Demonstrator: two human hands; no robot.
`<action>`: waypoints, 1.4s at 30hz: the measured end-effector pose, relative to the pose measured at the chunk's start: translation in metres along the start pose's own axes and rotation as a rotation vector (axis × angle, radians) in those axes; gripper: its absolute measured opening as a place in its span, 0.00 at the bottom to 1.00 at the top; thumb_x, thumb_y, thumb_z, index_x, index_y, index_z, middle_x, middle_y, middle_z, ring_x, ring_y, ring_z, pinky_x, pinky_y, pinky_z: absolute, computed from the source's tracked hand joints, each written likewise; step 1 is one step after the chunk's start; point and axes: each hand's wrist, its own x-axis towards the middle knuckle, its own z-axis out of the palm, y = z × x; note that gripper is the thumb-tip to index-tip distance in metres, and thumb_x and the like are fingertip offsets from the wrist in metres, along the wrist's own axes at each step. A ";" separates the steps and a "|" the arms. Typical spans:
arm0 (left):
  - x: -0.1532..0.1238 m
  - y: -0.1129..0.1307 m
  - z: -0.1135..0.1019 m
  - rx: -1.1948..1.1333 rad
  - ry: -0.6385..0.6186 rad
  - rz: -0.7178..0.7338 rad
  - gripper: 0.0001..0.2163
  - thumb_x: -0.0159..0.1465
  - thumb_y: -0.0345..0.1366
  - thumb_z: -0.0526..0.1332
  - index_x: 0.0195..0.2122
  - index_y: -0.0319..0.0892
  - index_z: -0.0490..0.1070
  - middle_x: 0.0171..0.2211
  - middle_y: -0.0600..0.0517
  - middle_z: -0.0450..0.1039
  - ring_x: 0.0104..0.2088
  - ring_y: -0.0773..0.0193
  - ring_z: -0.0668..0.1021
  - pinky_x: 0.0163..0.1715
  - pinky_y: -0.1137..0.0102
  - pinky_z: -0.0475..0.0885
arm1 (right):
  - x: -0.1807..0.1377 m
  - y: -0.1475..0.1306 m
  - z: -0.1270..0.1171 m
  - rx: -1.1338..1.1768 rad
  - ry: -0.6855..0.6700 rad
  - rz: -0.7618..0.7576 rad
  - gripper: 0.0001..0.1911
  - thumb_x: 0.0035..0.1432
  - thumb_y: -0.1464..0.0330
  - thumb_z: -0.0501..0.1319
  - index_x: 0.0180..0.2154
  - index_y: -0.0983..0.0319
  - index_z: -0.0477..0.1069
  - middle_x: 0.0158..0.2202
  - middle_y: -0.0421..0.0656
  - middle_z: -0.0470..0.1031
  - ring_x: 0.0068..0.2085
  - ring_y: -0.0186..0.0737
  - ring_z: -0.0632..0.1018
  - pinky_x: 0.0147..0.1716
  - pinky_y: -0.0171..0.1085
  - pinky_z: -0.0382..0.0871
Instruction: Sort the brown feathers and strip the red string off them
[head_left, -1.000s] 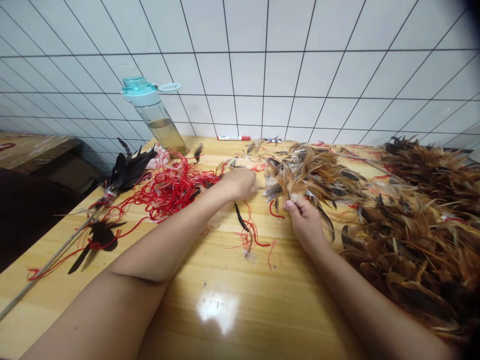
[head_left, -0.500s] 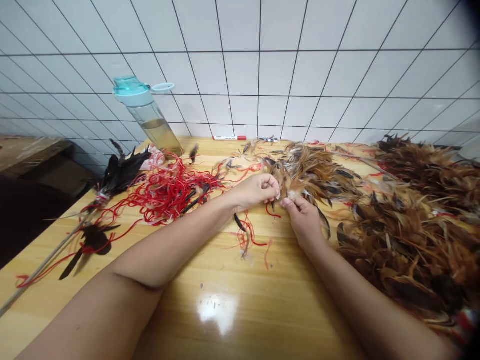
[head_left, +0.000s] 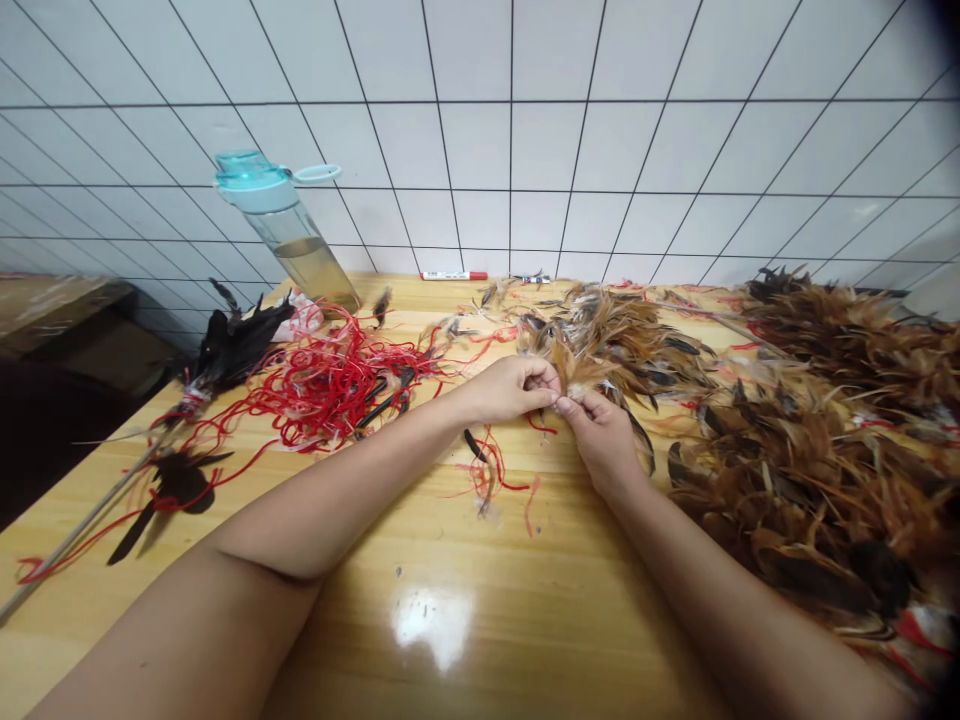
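Observation:
Over the middle of the table, my two hands meet at the fingertips. My right hand (head_left: pixel 606 440) is closed on a small bunch of golden-brown feathers (head_left: pixel 579 372), whose tips fan out away from me. My left hand (head_left: pixel 514 388) is curled in a pinch at the base of that bunch, and what its fingertips hold is too small to make out. Just behind lies a pile of loose brown feathers (head_left: pixel 637 335). Short red strings (head_left: pixel 499 470) and a dark feather (head_left: pixel 475 445) lie below my left wrist.
A tangle of red string (head_left: pixel 330 385) lies left, beside a stick (head_left: pixel 97 520) with black feathers (head_left: pixel 236 340). A water bottle (head_left: pixel 311 255) and a red-capped marker (head_left: pixel 454 275) stand and lie near the tiled wall (head_left: pixel 551 140). Large brown feather bundles (head_left: pixel 810 510) fill the right side.
My left hand has moved slightly right and my right hand slightly left, so their fingertips now meet. The feather bunch at my right fingers now fans upright. The whole view has shifted a little.

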 end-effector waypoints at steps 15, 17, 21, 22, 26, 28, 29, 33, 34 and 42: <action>0.001 -0.003 -0.012 -0.028 0.163 -0.103 0.06 0.55 0.35 0.59 0.29 0.37 0.67 0.25 0.55 0.67 0.25 0.72 0.68 0.28 0.76 0.63 | -0.001 -0.003 0.000 0.022 -0.071 -0.042 0.10 0.53 0.62 0.58 0.26 0.62 0.68 0.26 0.39 0.69 0.31 0.36 0.68 0.35 0.36 0.63; 0.001 -0.004 -0.019 0.143 0.246 -0.116 0.05 0.55 0.34 0.58 0.29 0.37 0.69 0.26 0.54 0.69 0.26 0.71 0.69 0.29 0.75 0.63 | -0.002 -0.003 0.000 0.023 -0.049 -0.024 0.11 0.53 0.61 0.58 0.25 0.62 0.68 0.24 0.38 0.68 0.30 0.36 0.67 0.33 0.35 0.62; -0.002 -0.002 -0.029 0.498 0.261 -0.121 0.05 0.55 0.32 0.58 0.30 0.38 0.71 0.26 0.54 0.72 0.27 0.68 0.71 0.30 0.73 0.63 | -0.002 -0.001 0.000 0.027 -0.008 0.028 0.11 0.52 0.60 0.59 0.27 0.62 0.69 0.25 0.38 0.69 0.30 0.36 0.67 0.34 0.36 0.62; -0.002 -0.001 -0.029 0.568 0.255 -0.110 0.05 0.55 0.32 0.58 0.31 0.39 0.71 0.27 0.54 0.72 0.28 0.68 0.72 0.30 0.73 0.63 | -0.002 -0.001 0.000 0.042 0.003 0.043 0.11 0.52 0.60 0.59 0.27 0.62 0.69 0.25 0.38 0.69 0.30 0.36 0.68 0.35 0.36 0.62; -0.003 -0.003 -0.026 0.742 0.141 -0.130 0.06 0.54 0.34 0.60 0.33 0.40 0.71 0.30 0.51 0.74 0.30 0.65 0.73 0.30 0.72 0.64 | -0.002 -0.001 0.001 0.116 0.031 0.084 0.12 0.53 0.59 0.60 0.29 0.62 0.70 0.28 0.40 0.72 0.32 0.37 0.70 0.37 0.37 0.64; -0.003 -0.007 -0.022 0.792 0.094 -0.148 0.07 0.54 0.36 0.61 0.33 0.40 0.72 0.30 0.51 0.74 0.30 0.64 0.73 0.29 0.72 0.63 | -0.002 -0.003 0.001 0.117 0.034 0.087 0.12 0.53 0.59 0.60 0.29 0.62 0.71 0.28 0.40 0.73 0.33 0.37 0.70 0.37 0.37 0.64; -0.002 -0.008 -0.021 0.819 0.085 -0.148 0.07 0.54 0.37 0.61 0.32 0.41 0.72 0.29 0.50 0.74 0.30 0.63 0.73 0.29 0.71 0.62 | -0.003 -0.003 0.001 0.109 0.035 0.083 0.12 0.53 0.59 0.60 0.29 0.63 0.71 0.29 0.40 0.73 0.32 0.37 0.70 0.37 0.37 0.64; -0.002 -0.009 -0.020 0.852 0.075 -0.145 0.04 0.55 0.32 0.58 0.29 0.40 0.72 0.27 0.50 0.73 0.29 0.64 0.72 0.29 0.71 0.61 | -0.004 -0.006 0.000 0.061 0.035 0.076 0.14 0.53 0.58 0.59 0.29 0.62 0.71 0.28 0.40 0.73 0.32 0.37 0.70 0.35 0.36 0.63; -0.002 -0.008 -0.021 0.820 0.082 -0.152 0.04 0.55 0.31 0.58 0.29 0.40 0.72 0.27 0.50 0.73 0.28 0.65 0.72 0.29 0.71 0.61 | -0.004 -0.006 0.000 0.053 0.035 0.074 0.14 0.53 0.57 0.59 0.29 0.62 0.71 0.28 0.40 0.73 0.32 0.37 0.70 0.35 0.36 0.63; -0.003 -0.004 -0.042 -0.122 0.078 -0.206 0.08 0.56 0.36 0.62 0.29 0.37 0.66 0.22 0.56 0.66 0.22 0.74 0.67 0.24 0.77 0.60 | -0.003 -0.003 0.001 0.060 0.030 0.074 0.13 0.52 0.59 0.60 0.29 0.62 0.71 0.27 0.40 0.72 0.32 0.37 0.70 0.36 0.37 0.63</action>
